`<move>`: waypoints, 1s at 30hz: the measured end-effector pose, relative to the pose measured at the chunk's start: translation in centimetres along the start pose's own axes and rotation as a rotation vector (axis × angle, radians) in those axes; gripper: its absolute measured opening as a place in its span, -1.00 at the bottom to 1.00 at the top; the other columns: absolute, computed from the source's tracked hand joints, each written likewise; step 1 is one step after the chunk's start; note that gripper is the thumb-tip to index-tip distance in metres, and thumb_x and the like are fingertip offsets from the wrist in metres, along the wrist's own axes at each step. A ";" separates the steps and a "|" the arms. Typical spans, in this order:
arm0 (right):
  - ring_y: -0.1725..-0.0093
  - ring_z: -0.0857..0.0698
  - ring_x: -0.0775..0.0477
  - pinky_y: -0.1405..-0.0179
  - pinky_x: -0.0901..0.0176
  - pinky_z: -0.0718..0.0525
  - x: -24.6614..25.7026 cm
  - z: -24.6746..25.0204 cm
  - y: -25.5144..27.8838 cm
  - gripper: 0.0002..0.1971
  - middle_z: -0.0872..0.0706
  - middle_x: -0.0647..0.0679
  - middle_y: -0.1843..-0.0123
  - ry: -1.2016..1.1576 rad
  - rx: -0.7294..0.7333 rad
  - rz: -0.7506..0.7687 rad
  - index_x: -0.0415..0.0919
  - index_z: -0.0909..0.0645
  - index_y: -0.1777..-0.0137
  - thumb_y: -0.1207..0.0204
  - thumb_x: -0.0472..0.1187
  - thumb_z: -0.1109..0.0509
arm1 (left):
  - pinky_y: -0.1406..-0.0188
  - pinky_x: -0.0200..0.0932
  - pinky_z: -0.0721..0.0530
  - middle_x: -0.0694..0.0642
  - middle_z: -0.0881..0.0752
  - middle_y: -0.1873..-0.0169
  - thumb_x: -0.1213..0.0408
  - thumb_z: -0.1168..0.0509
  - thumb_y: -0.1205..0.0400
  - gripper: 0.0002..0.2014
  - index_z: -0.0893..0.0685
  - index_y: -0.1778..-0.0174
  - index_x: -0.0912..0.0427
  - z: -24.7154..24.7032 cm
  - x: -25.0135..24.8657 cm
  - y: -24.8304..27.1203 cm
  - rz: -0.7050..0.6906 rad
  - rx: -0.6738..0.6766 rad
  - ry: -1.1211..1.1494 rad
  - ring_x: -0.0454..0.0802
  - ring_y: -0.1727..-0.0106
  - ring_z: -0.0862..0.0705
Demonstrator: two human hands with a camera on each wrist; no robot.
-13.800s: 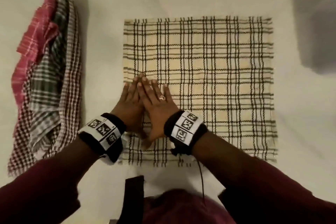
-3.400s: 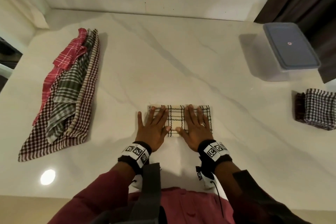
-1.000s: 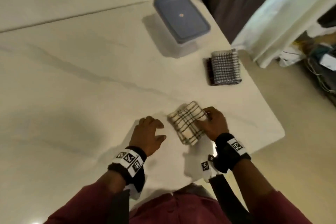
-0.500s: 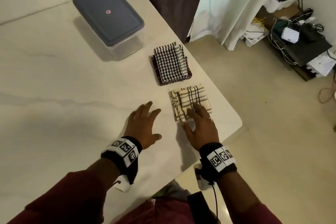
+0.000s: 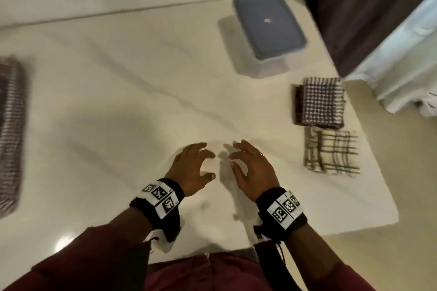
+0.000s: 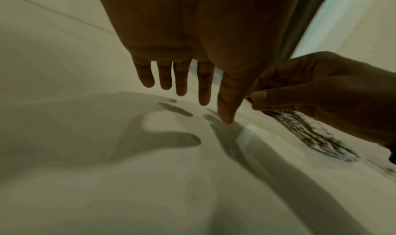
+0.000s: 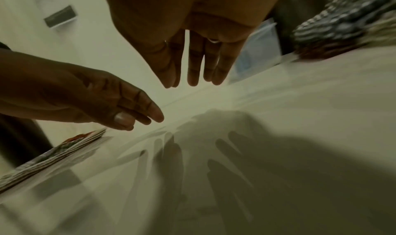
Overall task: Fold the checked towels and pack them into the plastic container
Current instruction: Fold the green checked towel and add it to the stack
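Between folds: your left hand [image 5: 192,168] and right hand [image 5: 251,168] hover empty over the white surface [image 5: 118,113], fingers loosely spread, touching nothing. The folded cream checked towel [image 5: 331,152] lies at 3 o'clock, just beside the folded dark-checked stack [image 5: 319,103]; the lidded plastic container [image 5: 269,26] sits at 1 o'clock. Next, likely, a reach toward 9 o'clock for the unfolded pile [image 5: 10,130].

White marble table [image 5: 118,101]; dark curtain [image 5: 354,7]; beige floor [image 5: 402,255].
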State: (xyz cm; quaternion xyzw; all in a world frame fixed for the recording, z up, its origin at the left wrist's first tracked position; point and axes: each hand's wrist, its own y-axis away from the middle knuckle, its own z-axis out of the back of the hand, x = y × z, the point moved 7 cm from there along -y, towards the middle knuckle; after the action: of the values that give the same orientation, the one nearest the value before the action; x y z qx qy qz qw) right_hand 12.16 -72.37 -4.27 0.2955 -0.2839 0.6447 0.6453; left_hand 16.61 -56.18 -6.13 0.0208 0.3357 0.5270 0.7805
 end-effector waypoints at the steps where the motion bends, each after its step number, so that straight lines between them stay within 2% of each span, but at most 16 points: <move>1: -0.50 -0.46 0.07 -0.36 0.23 -0.43 1.4 -1.6 -0.6 -0.66 -0.63 0.05 -0.40 0.006 0.046 0.026 -0.07 -0.71 -0.13 -0.52 -0.01 -0.18 | -0.55 0.05 -0.23 -0.03 -0.33 -0.55 0.07 -0.44 -0.51 -0.51 -0.53 -0.36 -0.09 0.7 2.2 1.2 0.044 -0.006 0.029 0.01 -0.59 -0.22; 3: -0.51 -0.45 0.06 -0.37 0.27 -0.37 5.2 -5.5 -2.0 -0.71 -0.61 0.06 -0.42 0.046 0.173 0.087 -0.05 -0.69 -0.22 -0.58 -0.07 -0.25 | -0.53 0.05 -0.27 -0.03 -0.35 -0.53 0.14 -0.45 -0.50 -0.51 -0.53 -0.36 -0.10 2.4 7.5 4.4 0.130 -0.024 0.067 0.01 -0.58 -0.24; 5: -0.46 -0.51 -0.03 -0.36 0.21 -0.42 9.1 -9.8 -3.1 -0.70 -0.61 0.02 -0.42 0.146 0.346 0.146 -0.07 -0.62 -0.32 -0.62 -0.11 -0.28 | -0.52 0.03 -0.28 -0.01 -0.37 -0.53 0.15 -0.47 -0.49 -0.50 -0.53 -0.35 -0.10 4.2 12.5 8.1 0.202 -0.052 0.086 0.01 -0.57 -0.25; 8: -0.39 -0.56 -0.10 -0.34 0.10 -0.46 14.4 -15.5 -4.0 -0.64 -0.61 -0.02 -0.39 0.343 0.554 0.220 -0.06 -0.52 -0.42 -0.66 -0.06 -0.21 | -0.48 0.09 -0.28 0.05 -0.45 -0.49 0.15 -0.51 -0.45 -0.51 -0.59 -0.31 -0.05 7.6 20.3 14.0 0.302 -0.198 0.059 0.13 -0.57 -0.28; 12: -0.36 -0.57 -0.09 -0.32 0.13 -0.45 20.7 -22.2 -4.7 -0.64 -0.61 -0.02 -0.37 0.377 0.653 0.268 -0.06 -0.52 -0.42 -0.67 -0.06 -0.20 | -0.44 0.27 -0.24 0.11 -0.51 -0.42 0.24 -0.57 -0.37 -0.44 -0.61 -0.29 0.00 11.5 30.7 21.0 0.524 -0.412 0.015 0.28 -0.53 -0.28; 15: -0.32 -0.61 -0.09 -0.29 0.15 -0.47 25.7 -27.1 -6.1 -0.69 -0.66 -0.01 -0.31 0.327 0.638 0.336 -0.07 -0.59 -0.34 -0.64 -0.09 -0.27 | -0.35 0.27 -0.36 0.17 -0.57 -0.29 0.28 -0.56 -0.35 -0.47 -0.63 -0.25 0.06 13.5 36.1 23.8 0.602 -0.517 0.082 0.34 -0.38 -0.42; 17: -0.33 -0.60 -0.08 -0.30 0.14 -0.46 29.1 -30.5 -6.8 -0.70 -0.65 0.00 -0.30 0.319 0.660 0.375 -0.07 -0.59 -0.33 -0.63 -0.13 -0.28 | -0.19 0.27 -0.50 0.25 -0.62 -0.16 0.26 -0.53 -0.35 -0.54 -0.65 -0.17 0.13 14.3 38.8 25.1 0.632 -0.578 0.083 0.38 -0.20 -0.53; 19: -0.35 -0.56 -0.05 -0.31 0.17 -0.43 31.8 -33.6 -7.2 -0.68 -0.63 0.02 -0.33 0.360 0.718 0.417 -0.05 -0.56 -0.36 -0.63 -0.21 -0.22 | -0.05 0.19 -0.55 0.24 -0.63 -0.09 0.21 -0.45 -0.36 -0.63 -0.66 -0.09 0.13 14.7 40.6 26.1 0.669 -0.619 0.102 0.35 -0.09 -0.58; 22: -0.32 -0.57 -0.11 -0.26 0.05 -0.49 36.0 -37.5 -8.1 -0.65 -0.63 -0.01 -0.32 0.405 0.753 0.489 -0.07 -0.59 -0.33 -0.58 -0.29 -0.21 | -0.15 0.13 -0.49 0.17 -0.59 -0.21 0.17 -0.41 -0.40 -0.64 -0.63 -0.13 0.05 14.3 43.0 27.1 0.724 -0.631 0.133 0.27 -0.21 -0.52; 24: -0.27 -0.61 -0.17 -0.18 -0.03 -0.55 38.5 -39.8 -8.7 -0.67 -0.67 -0.05 -0.27 0.410 0.759 0.532 -0.09 -0.63 -0.26 -0.53 -0.25 -0.24 | -0.24 0.08 -0.40 0.08 -0.53 -0.28 0.13 -0.37 -0.44 -0.62 -0.59 -0.19 -0.01 13.8 44.1 27.7 0.778 -0.597 0.153 0.19 -0.28 -0.44; 27: -0.22 -0.63 -0.19 -0.12 -0.05 -0.59 40.9 -42.5 -9.9 -0.71 -0.68 -0.07 -0.21 0.439 0.768 0.577 -0.09 -0.65 -0.22 -0.54 -0.19 -0.23 | -0.23 0.00 -0.33 0.01 -0.55 -0.21 0.11 -0.35 -0.46 -0.64 -0.60 -0.19 -0.06 13.5 44.5 28.5 0.794 -0.649 0.213 0.11 -0.26 -0.45; 30: -0.20 -0.61 -0.15 -0.10 0.01 -0.59 42.4 -45.0 -11.2 -0.76 -0.65 -0.04 -0.20 0.481 0.754 0.585 -0.08 -0.65 -0.19 -0.59 -0.20 -0.24 | -0.17 -0.01 -0.40 0.00 -0.60 -0.13 0.12 -0.37 -0.44 -0.64 -0.64 -0.18 -0.03 13.4 44.6 28.8 0.744 -0.688 0.201 0.10 -0.18 -0.52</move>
State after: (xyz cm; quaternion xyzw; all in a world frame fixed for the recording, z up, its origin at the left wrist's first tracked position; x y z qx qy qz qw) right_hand 23.01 -10.51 -2.58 0.2590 0.0529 0.9046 0.3345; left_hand 10.38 -1.78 -7.03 -0.1698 0.1859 0.8482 0.4660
